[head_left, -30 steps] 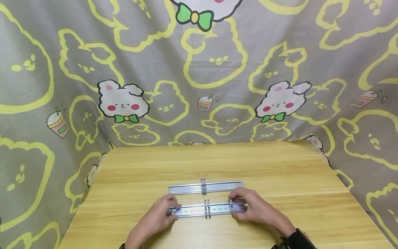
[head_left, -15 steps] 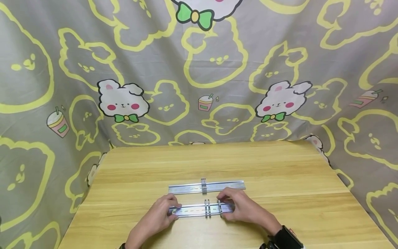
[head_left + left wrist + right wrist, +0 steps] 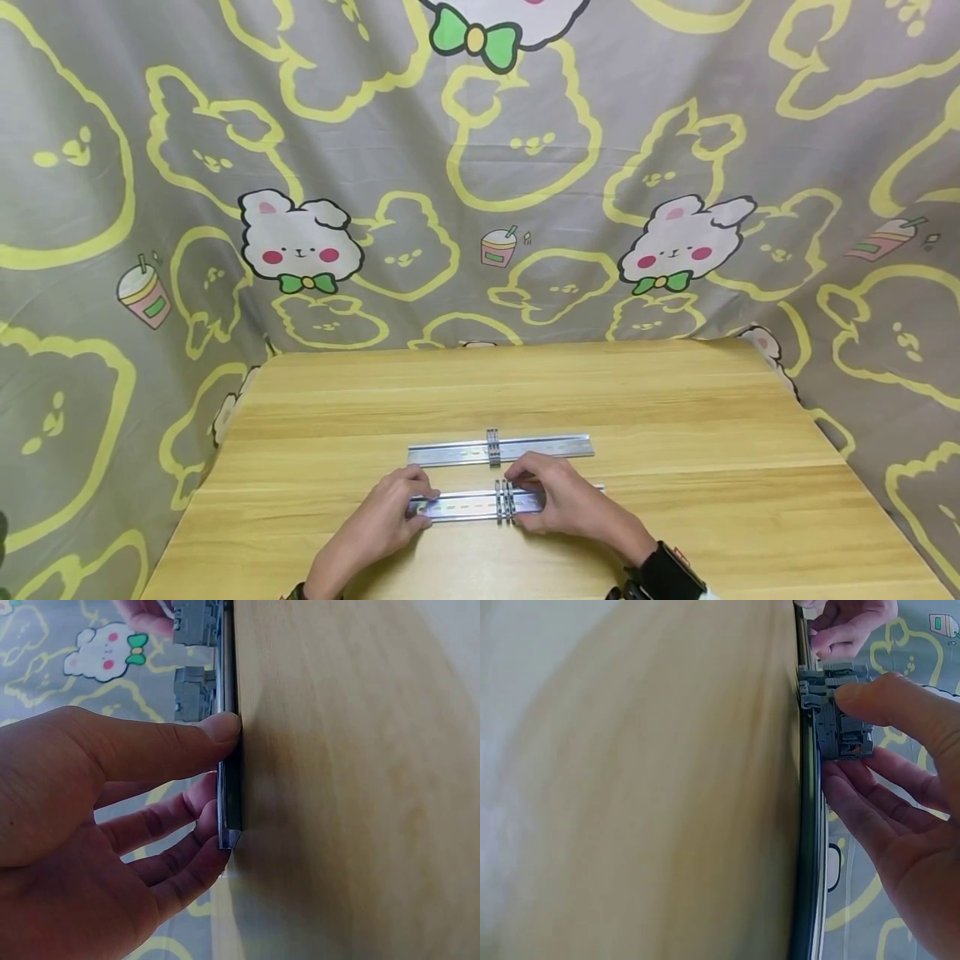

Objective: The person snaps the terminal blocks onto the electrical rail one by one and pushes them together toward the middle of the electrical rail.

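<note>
Nearer to me on the table lies a slotted metal DIN rail (image 3: 461, 507). My left hand (image 3: 382, 512) grips its left end, thumb on the front edge and fingers behind, as the left wrist view also shows. Several slim grey terminal blocks stand side by side across the rail's middle. My right hand (image 3: 562, 500) pinches the rightmost terminal block (image 3: 847, 739) between thumb and fingers, close against the others. That hand hides part of the rail's right half; only its far right tip shows beyond.
Behind lies a second DIN rail (image 3: 450, 454), parallel, with a group of grey terminal blocks (image 3: 492, 447) at its middle. The wooden table (image 3: 337, 400) ends at a grey curtain (image 3: 405, 325) with cartoon prints. A black watch (image 3: 663, 571) is on my right wrist.
My right hand has slid the terminal block leftward along the near rail, from near its right end up to the other blocks. The left hand has kept its grip.
</note>
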`<state>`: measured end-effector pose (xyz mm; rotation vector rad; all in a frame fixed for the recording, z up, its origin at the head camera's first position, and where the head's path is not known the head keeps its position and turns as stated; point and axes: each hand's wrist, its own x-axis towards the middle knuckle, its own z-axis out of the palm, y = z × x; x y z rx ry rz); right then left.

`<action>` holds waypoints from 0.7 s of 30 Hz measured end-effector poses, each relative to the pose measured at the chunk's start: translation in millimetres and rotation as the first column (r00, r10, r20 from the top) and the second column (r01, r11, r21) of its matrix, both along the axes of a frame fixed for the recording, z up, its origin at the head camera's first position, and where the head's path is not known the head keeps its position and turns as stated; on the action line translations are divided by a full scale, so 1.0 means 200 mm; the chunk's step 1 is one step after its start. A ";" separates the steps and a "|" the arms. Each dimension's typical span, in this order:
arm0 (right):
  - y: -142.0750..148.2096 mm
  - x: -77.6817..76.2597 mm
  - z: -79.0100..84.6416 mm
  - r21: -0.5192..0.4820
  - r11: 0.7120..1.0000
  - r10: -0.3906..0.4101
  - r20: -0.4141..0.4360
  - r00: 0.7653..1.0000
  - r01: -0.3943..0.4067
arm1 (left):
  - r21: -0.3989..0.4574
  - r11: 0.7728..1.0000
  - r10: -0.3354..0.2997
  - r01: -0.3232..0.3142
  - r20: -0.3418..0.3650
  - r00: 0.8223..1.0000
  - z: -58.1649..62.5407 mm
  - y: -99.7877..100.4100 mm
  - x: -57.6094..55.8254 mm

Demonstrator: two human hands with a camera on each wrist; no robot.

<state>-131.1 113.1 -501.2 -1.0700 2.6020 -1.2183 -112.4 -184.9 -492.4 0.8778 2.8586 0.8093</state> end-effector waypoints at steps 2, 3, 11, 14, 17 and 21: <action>-0.01 0.00 0.00 0.002 1.000 -0.006 -0.003 1.000 0.006 | 0.000 1.000 -0.002 0.002 0.000 1.000 0.00 0.00 0.00; -0.01 0.00 0.00 0.003 1.000 -0.009 -0.002 1.000 0.009 | 0.000 1.000 -0.002 0.002 0.001 1.000 0.00 0.00 0.00; -0.03 0.01 0.01 0.006 1.000 -0.010 0.000 1.000 0.010 | 0.001 1.000 -0.001 0.001 0.011 1.000 0.01 0.00 -0.01; -0.03 0.01 0.01 0.008 1.000 -0.008 0.006 1.000 0.008 | -0.001 1.000 0.002 -0.002 0.012 1.000 0.01 0.01 0.00; -0.04 0.01 0.00 0.018 1.000 -0.011 0.008 1.000 0.011 | -0.001 1.000 0.002 -0.002 0.009 1.000 0.01 0.01 0.00; -0.04 0.01 0.01 0.029 0.999 -0.015 0.002 1.000 0.015 | 0.001 1.000 0.000 0.000 0.003 1.000 0.00 0.01 0.00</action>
